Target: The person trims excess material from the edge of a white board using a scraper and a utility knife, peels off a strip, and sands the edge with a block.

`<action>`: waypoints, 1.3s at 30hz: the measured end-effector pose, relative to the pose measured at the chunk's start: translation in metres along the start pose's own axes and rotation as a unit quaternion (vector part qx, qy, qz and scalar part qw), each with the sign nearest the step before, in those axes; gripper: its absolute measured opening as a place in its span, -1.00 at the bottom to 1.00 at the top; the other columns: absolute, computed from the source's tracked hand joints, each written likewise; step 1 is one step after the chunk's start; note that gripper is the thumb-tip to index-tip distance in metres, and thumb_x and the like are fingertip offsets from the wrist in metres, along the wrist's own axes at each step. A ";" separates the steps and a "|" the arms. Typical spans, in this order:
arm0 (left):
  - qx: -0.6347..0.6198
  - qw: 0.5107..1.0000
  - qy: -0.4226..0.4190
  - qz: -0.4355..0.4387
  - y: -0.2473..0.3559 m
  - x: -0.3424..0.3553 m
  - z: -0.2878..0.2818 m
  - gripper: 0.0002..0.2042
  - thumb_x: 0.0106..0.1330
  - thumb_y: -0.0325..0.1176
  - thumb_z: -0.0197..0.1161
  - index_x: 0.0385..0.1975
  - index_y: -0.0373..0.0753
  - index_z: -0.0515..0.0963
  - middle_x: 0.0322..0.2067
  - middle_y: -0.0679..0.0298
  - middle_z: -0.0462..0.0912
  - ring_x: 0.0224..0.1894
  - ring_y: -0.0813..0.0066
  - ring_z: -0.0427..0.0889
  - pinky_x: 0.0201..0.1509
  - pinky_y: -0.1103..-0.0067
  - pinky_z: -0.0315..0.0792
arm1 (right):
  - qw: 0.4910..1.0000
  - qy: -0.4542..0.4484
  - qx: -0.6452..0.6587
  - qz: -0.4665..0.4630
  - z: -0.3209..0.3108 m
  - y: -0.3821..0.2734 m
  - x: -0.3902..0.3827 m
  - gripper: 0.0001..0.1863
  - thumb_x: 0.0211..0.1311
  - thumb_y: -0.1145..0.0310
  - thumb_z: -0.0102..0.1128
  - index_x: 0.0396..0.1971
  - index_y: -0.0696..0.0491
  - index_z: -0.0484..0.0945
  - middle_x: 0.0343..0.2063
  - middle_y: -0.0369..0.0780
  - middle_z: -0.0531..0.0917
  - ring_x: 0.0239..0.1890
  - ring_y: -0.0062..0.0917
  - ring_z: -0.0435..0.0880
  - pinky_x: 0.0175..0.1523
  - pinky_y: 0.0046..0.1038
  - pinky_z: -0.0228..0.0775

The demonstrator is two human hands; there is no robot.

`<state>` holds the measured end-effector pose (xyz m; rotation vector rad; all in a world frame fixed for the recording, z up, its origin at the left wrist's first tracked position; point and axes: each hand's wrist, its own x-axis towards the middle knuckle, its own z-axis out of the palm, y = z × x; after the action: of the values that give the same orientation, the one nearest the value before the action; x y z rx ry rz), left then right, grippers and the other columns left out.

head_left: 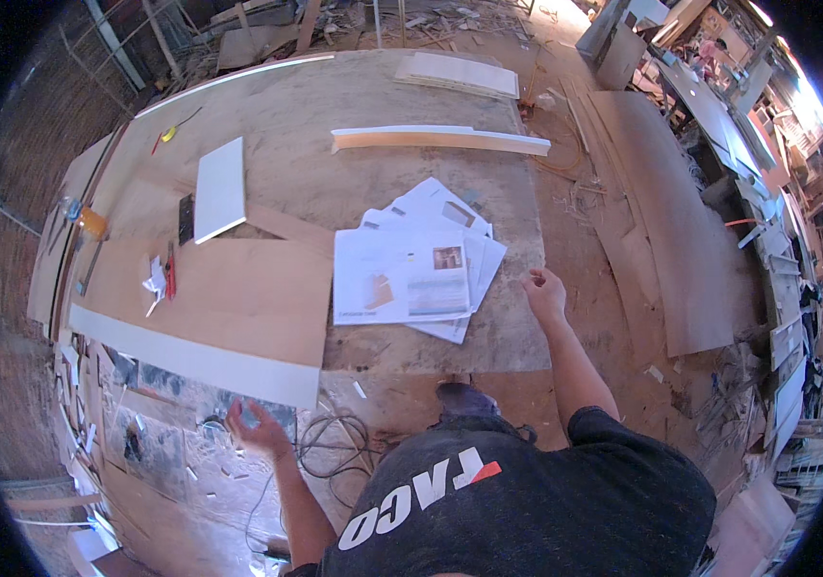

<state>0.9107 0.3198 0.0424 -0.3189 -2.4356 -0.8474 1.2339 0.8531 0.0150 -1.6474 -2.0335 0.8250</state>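
Note:
A fanned pile of printed paper sheets [400, 277] lies on the large worktop [431, 351] before me. My right hand [544, 293] is just right of the sheets, fingers loosely bent and apart, holding nothing visible. My left hand [258, 428] hangs beyond the worktop's near edge, fingers apart and empty, below a white strip [190, 346] along a brown board [210, 288]. Left of the papers lie a white panel [219, 188], a dark rectangular piece [187, 219], red-handled pliers [170, 274] and a bottle of orange liquid [92, 225].
A long pale board [440, 141] and stacked panels [457, 77] lie at the worktop's back. Large sheets [671, 221] lean along the cluttered right side. Cables [335, 438] and offcuts litter the floor below. A person [705, 58] is at the far right back.

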 end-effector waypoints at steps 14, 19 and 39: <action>0.057 0.985 -0.160 0.023 0.208 -0.084 0.058 -0.70 0.21 -0.36 0.43 -0.05 -0.21 0.69 -0.02 0.13 0.69 0.10 0.11 0.62 0.27 0.21 0.36 | 0.919 0.018 -0.264 -0.292 0.022 -0.128 0.347 -0.09 0.12 0.13 0.53 0.51 -0.13 0.34 0.39 -0.02 0.50 0.46 -0.09 0.42 0.53 -0.01 0.22; 0.195 0.953 -0.197 -0.126 0.144 -0.142 -0.009 -0.66 0.21 -0.27 0.43 -0.01 -0.16 0.70 0.02 0.20 0.66 0.12 0.17 0.62 0.28 0.15 0.31 | 0.888 -0.156 -0.329 -0.282 0.048 -0.156 0.405 -0.02 0.14 0.09 0.53 0.56 -0.05 0.26 0.33 0.09 0.56 0.39 -0.03 0.52 0.47 -0.10 0.35; 0.219 0.709 -0.587 -0.325 -0.183 -0.456 -0.231 -0.62 0.38 -0.06 0.24 -0.08 -0.21 0.78 -0.08 0.03 0.82 -0.03 -0.02 0.80 0.09 0.17 0.63 | 0.903 -0.150 -0.079 -0.395 0.083 -0.217 -0.044 -0.67 0.28 0.31 0.40 -0.34 0.25 0.47 -0.51 -0.05 0.44 -0.42 -0.34 0.40 -0.27 -0.21 0.33</action>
<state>1.3131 0.0116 -0.1523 0.3679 -3.9783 -0.1859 1.0311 0.7655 0.0985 -0.6247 -2.7193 0.6336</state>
